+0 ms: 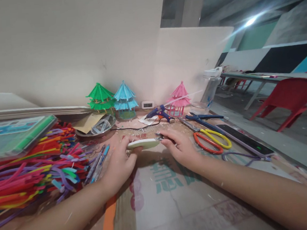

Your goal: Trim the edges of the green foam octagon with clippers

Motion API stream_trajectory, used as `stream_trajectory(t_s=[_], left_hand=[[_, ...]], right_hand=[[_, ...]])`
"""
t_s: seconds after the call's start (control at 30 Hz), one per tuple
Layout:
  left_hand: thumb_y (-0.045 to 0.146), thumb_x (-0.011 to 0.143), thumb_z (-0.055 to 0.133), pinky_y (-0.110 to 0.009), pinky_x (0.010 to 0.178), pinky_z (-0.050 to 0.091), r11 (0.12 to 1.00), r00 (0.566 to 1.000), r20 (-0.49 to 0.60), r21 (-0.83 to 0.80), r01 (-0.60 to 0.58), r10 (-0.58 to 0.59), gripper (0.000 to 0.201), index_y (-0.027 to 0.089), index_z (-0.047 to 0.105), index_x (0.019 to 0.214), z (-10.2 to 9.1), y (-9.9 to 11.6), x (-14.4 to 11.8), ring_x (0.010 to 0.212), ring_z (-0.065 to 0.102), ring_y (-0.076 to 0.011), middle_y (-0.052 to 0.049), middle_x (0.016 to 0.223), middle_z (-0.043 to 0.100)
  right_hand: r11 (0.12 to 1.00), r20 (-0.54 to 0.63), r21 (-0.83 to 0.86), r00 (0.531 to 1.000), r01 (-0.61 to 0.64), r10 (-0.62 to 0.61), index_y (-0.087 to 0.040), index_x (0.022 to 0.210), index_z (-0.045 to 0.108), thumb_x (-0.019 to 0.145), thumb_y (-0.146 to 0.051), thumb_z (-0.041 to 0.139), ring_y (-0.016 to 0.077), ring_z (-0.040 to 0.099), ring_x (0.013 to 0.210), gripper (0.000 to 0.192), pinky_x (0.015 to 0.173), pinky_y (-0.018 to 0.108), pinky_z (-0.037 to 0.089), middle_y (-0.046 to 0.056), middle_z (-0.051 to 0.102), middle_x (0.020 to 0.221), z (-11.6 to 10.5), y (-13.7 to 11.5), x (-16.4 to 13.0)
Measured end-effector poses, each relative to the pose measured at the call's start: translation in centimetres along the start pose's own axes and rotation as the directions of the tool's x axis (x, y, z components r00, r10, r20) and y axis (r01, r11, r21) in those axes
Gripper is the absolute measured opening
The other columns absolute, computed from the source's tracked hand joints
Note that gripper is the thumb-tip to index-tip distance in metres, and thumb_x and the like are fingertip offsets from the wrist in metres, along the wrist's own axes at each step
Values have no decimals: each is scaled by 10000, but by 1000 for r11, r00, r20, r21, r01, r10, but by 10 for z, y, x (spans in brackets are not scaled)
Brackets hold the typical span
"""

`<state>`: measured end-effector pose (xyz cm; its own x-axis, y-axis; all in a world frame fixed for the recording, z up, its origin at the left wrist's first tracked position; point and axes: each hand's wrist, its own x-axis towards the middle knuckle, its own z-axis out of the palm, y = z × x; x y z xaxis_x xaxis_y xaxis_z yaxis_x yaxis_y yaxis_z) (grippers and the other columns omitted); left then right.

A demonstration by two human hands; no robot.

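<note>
A flat, pale green round piece (145,143) is held edge-on above the middle of the table. My left hand (123,156) is closed on its left side, thumb below and fingers behind. At its right edge, my right hand (179,146) pinches a small dark tool (159,135) with a metallic tip, close to or touching the rim. The tool's exact kind is too small and partly hidden to make out. Beneath both hands lies a printed sheet (163,206) on the table.
Behind stand green (100,98), blue (125,99) and pink (181,98) pagoda-like models, and a glue gun (160,112). Coloured pipe cleaners (28,178) and pens (99,165) lie left. On the right are scissors (211,142), blue-handled pliers (204,117), a phone (245,139) and a bottle (210,89).
</note>
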<state>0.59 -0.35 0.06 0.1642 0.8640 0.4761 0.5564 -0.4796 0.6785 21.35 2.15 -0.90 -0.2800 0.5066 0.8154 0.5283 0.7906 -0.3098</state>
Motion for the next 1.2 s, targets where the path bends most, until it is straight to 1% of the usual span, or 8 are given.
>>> stream_trajectory(t_s=[0.1, 0.17, 0.33, 0.47, 0.63, 0.87, 1.03, 1.2], left_hand=[[212, 823, 475, -298, 787, 433, 997, 1000, -5, 74, -23, 24, 105, 222, 522, 916, -2, -3, 1, 886, 563, -183, -1, 915, 608], [176, 813, 465, -317, 831, 426, 995, 999, -3, 96, -36, 37, 143, 224, 523, 935, -3, -5, 1, 943, 556, -191, -9, 959, 606], [101, 776, 435, -339, 867, 427, 992, 996, 3, 88, -94, 94, 208, 209, 518, 934, -3, -9, 2, 963, 548, -193, -26, 974, 595], [71, 756, 416, -341, 891, 421, 992, 995, -3, 75, -100, 101, 247, 211, 511, 937, -3, -9, 2, 981, 545, -185, -19, 972, 591], [61, 738, 414, -361, 911, 418, 991, 995, -6, 83, -101, 102, 282, 208, 515, 955, -3, -11, 2, 1007, 534, -189, -26, 1003, 586], [140, 797, 435, -367, 886, 435, 995, 996, -9, 58, -86, 86, 180, 206, 529, 935, -1, -12, 3, 979, 549, -198, -35, 969, 602], [181, 827, 436, -332, 853, 444, 997, 997, -12, 43, -71, 71, 151, 212, 538, 934, -1, -11, 2, 958, 565, -189, -26, 963, 610], [187, 828, 455, -338, 845, 447, 996, 998, -15, 59, -62, 63, 136, 213, 539, 933, -1, -11, 1, 953, 569, -192, -23, 965, 612]], right_hand=[[996, 44, -47, 996, 74, -72, -165, 986, 649, 941, -374, 399, 189, 602, 700, 329, 619, 307, 482, 64, 647, 737, -3, -3, 1], [991, 69, -82, 992, 107, -102, -154, 963, 655, 949, -384, 378, 180, 571, 663, 360, 585, 289, 451, 55, 611, 691, -4, -5, 2], [983, 98, -111, 986, 146, -135, -154, 945, 662, 954, -370, 372, 173, 537, 641, 362, 570, 278, 409, 44, 580, 660, -6, -7, 4], [972, 108, -134, 978, 192, -179, -134, 925, 665, 953, -368, 375, 169, 526, 631, 374, 568, 278, 395, 50, 587, 662, -7, -8, 4], [971, 111, -146, 978, 189, -174, -149, 922, 663, 952, -368, 381, 166, 532, 643, 359, 581, 273, 400, 47, 591, 668, -9, -9, 3], [974, 118, -130, 978, 188, -173, -161, 939, 661, 951, -364, 386, 163, 523, 635, 342, 575, 270, 396, 40, 578, 665, -9, -8, 3], [974, 104, -110, 977, 198, -187, -157, 934, 660, 953, -360, 383, 161, 520, 637, 343, 577, 268, 396, 38, 573, 662, -8, -9, 4], [969, 97, -122, 974, 215, -204, -131, 922, 661, 954, -369, 378, 155, 509, 614, 372, 560, 260, 387, 36, 562, 642, -8, -9, 4]])
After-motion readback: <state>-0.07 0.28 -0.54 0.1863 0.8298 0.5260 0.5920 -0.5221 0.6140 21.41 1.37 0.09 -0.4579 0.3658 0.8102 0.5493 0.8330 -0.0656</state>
